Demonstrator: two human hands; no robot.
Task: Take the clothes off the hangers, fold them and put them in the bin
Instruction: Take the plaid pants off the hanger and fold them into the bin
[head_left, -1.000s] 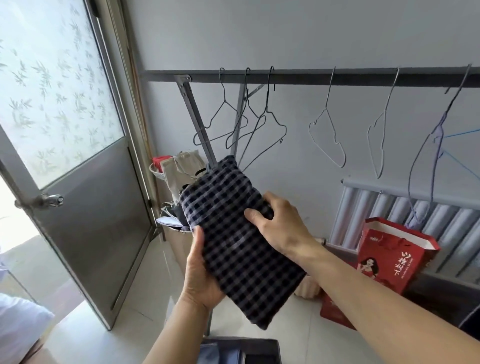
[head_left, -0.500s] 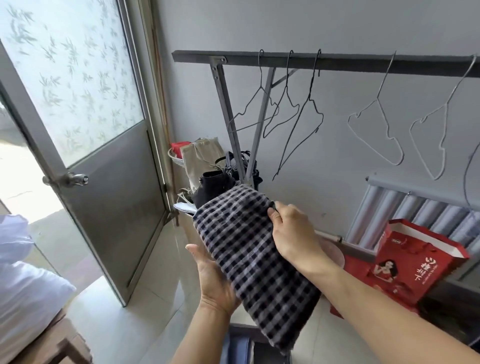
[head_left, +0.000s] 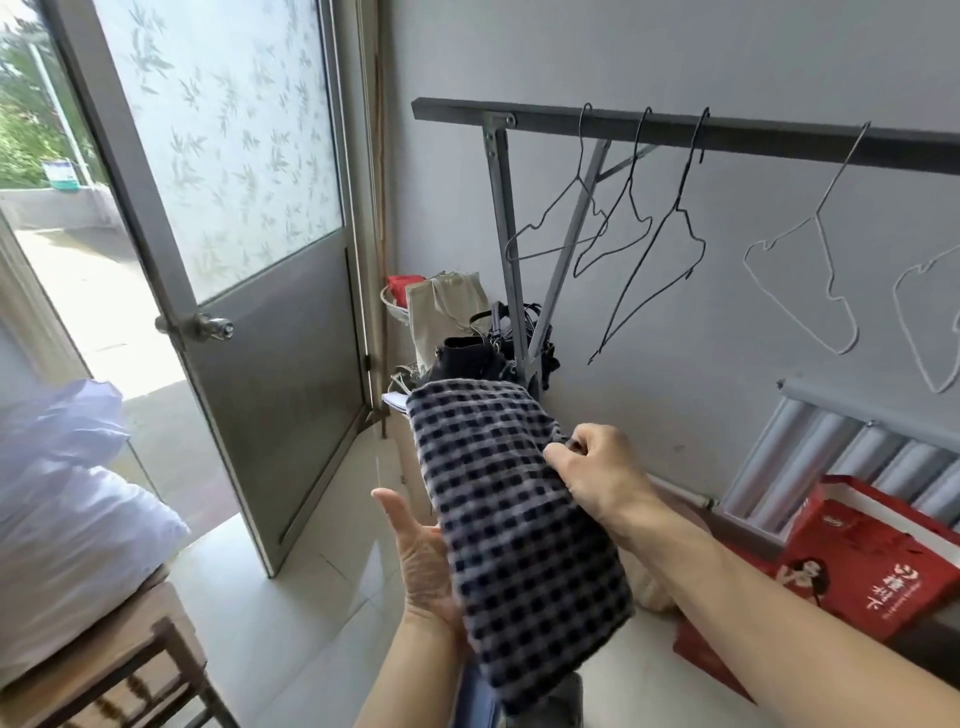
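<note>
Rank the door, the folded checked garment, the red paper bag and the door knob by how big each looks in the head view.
1. Door, by far the largest.
2. Folded checked garment, though nearness to the camera inflates it.
3. Red paper bag, partly cut off at the frame edge, so its rank against the garment is unsure.
4. Door knob, the smallest.

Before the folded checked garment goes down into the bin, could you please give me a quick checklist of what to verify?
1. Checked garment folded into a compact bundle: ok.
2. Right hand has a grip on its upper edge: ok.
3. Left hand supports it from beneath with an open palm: ok.
4. Hangers on the rail bare: ok for those in view.
5. Room in the bin: cannot tell, mostly hidden.
</note>
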